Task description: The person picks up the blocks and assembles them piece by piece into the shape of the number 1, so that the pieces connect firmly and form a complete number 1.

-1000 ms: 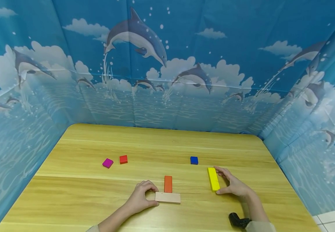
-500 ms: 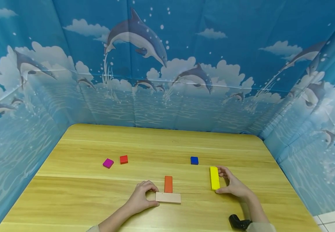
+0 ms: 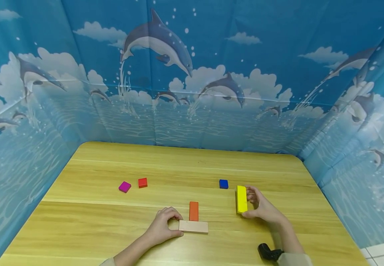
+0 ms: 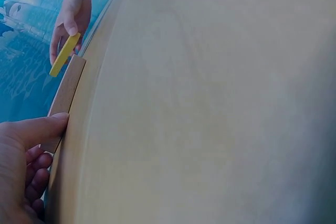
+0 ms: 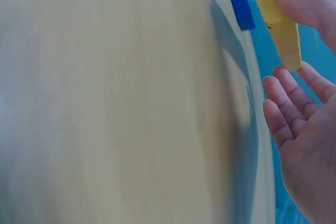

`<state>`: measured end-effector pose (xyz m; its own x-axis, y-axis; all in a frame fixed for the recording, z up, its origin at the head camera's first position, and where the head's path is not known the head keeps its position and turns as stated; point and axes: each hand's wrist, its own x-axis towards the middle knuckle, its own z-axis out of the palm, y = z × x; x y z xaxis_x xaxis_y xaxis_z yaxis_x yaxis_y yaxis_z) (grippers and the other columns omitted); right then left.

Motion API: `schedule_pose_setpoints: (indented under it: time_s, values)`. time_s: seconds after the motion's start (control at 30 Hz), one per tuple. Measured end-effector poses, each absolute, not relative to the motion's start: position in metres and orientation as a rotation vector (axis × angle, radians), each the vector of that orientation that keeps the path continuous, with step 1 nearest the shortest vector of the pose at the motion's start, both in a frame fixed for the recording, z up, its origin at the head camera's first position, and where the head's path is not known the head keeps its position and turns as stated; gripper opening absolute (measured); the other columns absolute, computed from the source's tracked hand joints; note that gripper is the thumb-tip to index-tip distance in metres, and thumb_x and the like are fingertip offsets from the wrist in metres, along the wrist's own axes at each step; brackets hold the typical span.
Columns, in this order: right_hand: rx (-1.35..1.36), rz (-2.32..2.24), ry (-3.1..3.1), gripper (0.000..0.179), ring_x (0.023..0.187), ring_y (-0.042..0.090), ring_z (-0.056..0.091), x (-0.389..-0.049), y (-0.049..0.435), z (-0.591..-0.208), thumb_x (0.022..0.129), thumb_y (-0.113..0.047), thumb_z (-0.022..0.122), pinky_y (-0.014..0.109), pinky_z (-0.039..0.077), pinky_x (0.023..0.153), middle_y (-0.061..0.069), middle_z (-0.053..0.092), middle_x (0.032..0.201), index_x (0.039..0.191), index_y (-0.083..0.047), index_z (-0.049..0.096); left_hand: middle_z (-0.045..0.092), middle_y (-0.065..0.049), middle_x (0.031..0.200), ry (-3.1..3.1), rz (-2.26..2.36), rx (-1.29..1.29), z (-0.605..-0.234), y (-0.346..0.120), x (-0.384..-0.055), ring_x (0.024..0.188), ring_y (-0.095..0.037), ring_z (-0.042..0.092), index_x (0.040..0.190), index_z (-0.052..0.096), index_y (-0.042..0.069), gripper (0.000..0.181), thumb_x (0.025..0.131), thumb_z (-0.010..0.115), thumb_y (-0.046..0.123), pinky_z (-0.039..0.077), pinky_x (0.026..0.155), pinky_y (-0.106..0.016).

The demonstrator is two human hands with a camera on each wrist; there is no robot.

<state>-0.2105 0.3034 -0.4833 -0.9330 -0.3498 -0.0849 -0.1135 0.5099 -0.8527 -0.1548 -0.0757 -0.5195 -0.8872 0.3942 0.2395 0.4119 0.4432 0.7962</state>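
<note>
My left hand [image 3: 163, 226] pinches the left end of a plain wooden block [image 3: 193, 227], thumb at the near side and fingers at the far side. Directly behind that block an orange block [image 3: 193, 211] lies lengthwise, seeming to touch its far edge. My right hand [image 3: 264, 207] holds a long yellow block [image 3: 241, 199] by its ends, between thumb and fingers. In the right wrist view the yellow block [image 5: 278, 22] is gripped off the table. A blue block [image 3: 223, 184] lies just beyond it on the table.
A magenta block [image 3: 124, 187] and a red block [image 3: 142, 183] lie at the back left of the wooden table [image 3: 78, 229]. A black device [image 3: 269, 252] is at my right wrist. A dolphin-print curtain [image 3: 192, 111] surrounds the table's back and sides.
The yellow block has risen and turned more upright in my right hand, shifting slightly right and then left and away from me. My left hand and the wooden block have stayed put.
</note>
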Motion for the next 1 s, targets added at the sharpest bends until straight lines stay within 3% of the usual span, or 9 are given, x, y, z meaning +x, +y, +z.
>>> schedule_pose_setpoints:
  time_s: [0.27,1.0]
  values:
    - [-0.448,-1.428,2.573,0.096,0.102,0.029,0.041,-0.221,0.28,-0.477,0.066,-0.016,0.082,0.049,0.034,0.091,0.015,0.038,0.122,0.138,-0.003,0.021,0.057,0.016,0.086,-2.63,-1.465,-0.747,-0.521,-0.076,-0.155,0.086,-0.005,0.048,0.086,0.063,0.023,0.034,0.06,0.084,0.021,0.032,0.087,-0.042]
    - [-0.547,-1.523,2.55,0.095,0.104,0.034,0.04,-0.237,0.218,-0.472,0.066,-0.007,0.08,0.05,0.034,0.09,0.019,0.037,0.121,0.138,0.002,0.019,0.057,0.017,0.086,-2.629,-1.469,-0.739,-0.52,-0.075,-0.155,0.086,-0.004,0.048,0.086,0.063,0.023,0.034,0.059,0.084,0.02,0.033,0.087,-0.042]
